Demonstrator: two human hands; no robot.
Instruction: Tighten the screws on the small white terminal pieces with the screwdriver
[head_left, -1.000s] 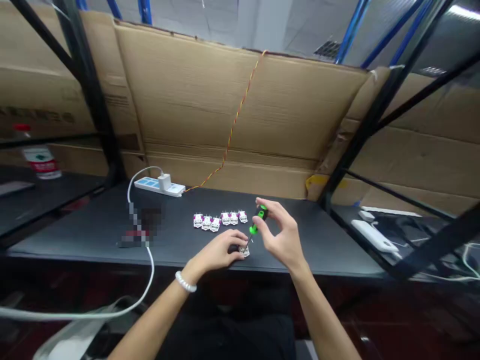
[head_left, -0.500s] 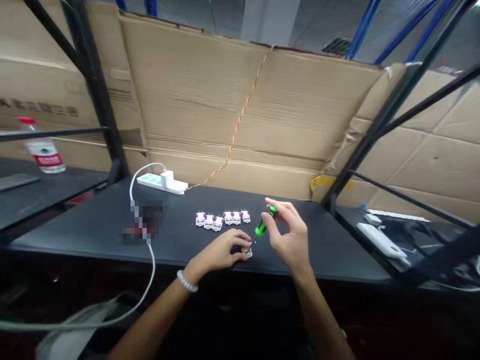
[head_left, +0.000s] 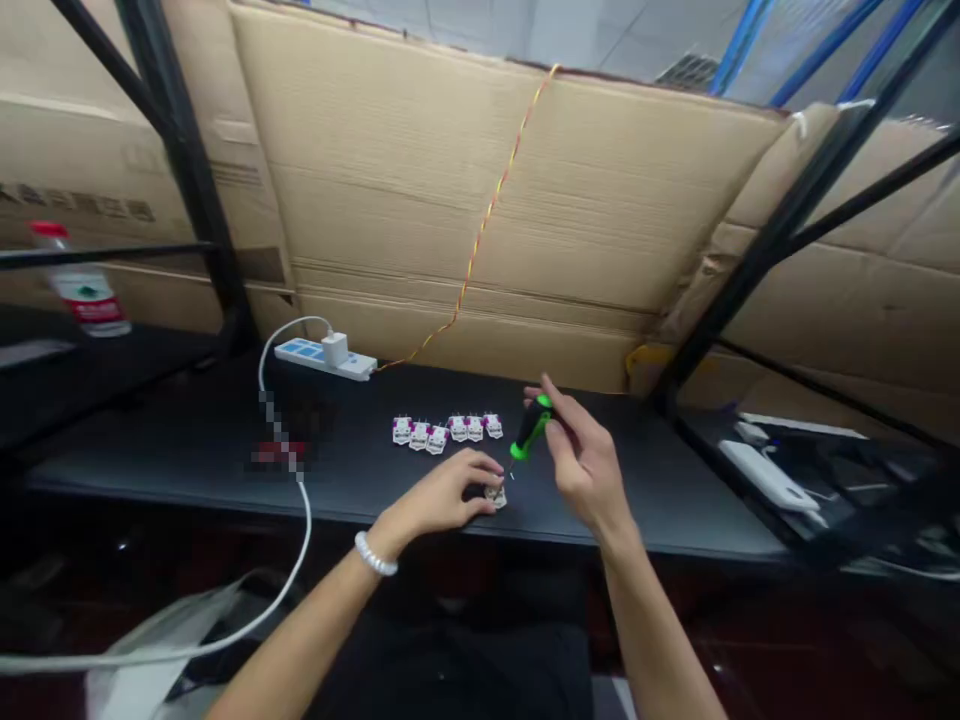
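My left hand [head_left: 450,492] rests near the table's front edge, its thumb and fingers closed around a small white part [head_left: 496,495]. In my right hand [head_left: 581,460] is a green and black screwdriver [head_left: 532,428], gripped by the handle between thumb and fingers. Its shaft slants down to the left, toward the white part; whether the tip touches a screw is too small to tell. Behind my left hand lie several similar small white parts with purple sides [head_left: 438,438], in a loose row on the black tabletop [head_left: 360,490].
A white power strip [head_left: 307,352] with a plugged-in charger [head_left: 335,349] lies at the back left. Its white cable [head_left: 306,530] hangs over the front edge. Cardboard [head_left: 390,180] walls the back, and black metal posts [head_left: 196,170] stand at both sides. A bottle [head_left: 90,295] is far left.
The screwdriver handle has swung more upright, and my right fingers have shifted on it, with the index finger straighter. My left hand keeps its hold on the white part. The camera view has shifted slightly.
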